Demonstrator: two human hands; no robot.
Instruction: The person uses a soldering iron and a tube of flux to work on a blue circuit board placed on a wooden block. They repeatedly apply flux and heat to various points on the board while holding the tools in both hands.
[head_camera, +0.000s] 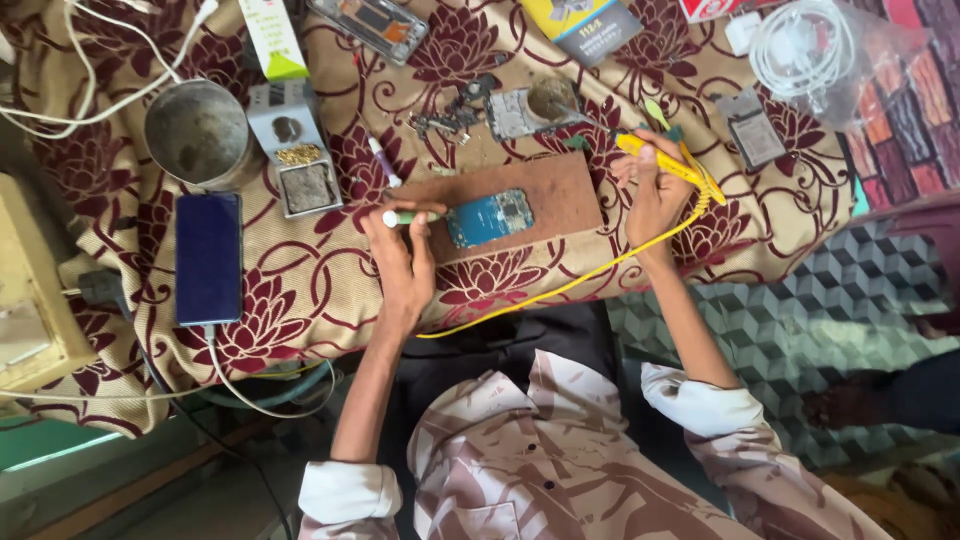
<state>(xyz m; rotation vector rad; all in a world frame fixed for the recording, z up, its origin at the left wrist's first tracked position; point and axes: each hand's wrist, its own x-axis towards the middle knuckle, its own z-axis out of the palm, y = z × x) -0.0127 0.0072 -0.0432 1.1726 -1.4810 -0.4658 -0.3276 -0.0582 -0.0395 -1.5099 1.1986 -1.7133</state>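
- Circuit board, blue and rectangular, lies flat on a brown wooden work block, roughly at the block's middle, slightly tilted.
- Left hand rests at the block's near-left edge, fingers curled closed around a small green-and-white pen-shaped tool; the tool lies nearly level, its tip pointing toward the board's left end and just beside it.
- Right hand sits past the block's right end, fingers closed on the yellow handle of a soldering iron; the iron's thin shaft reaches up and left to a small round tin, where its tip is.
- Yellow cord runs from the iron's handle, loops over the table's front edge and ends near the person's lap.
- Block and board sit on a tan cloth with dark red flower print that covers the table.
- Left of the block: a dark smartphone lying face up with a white cable in its near end, a round metal bowl, and a small metal stand holding brass wool.
- Behind the block: a second bare phone board under the tin, with a cluster of small metal parts just beside it.
- Far right: a coiled white cable in a clear bag, well apart from both hands.
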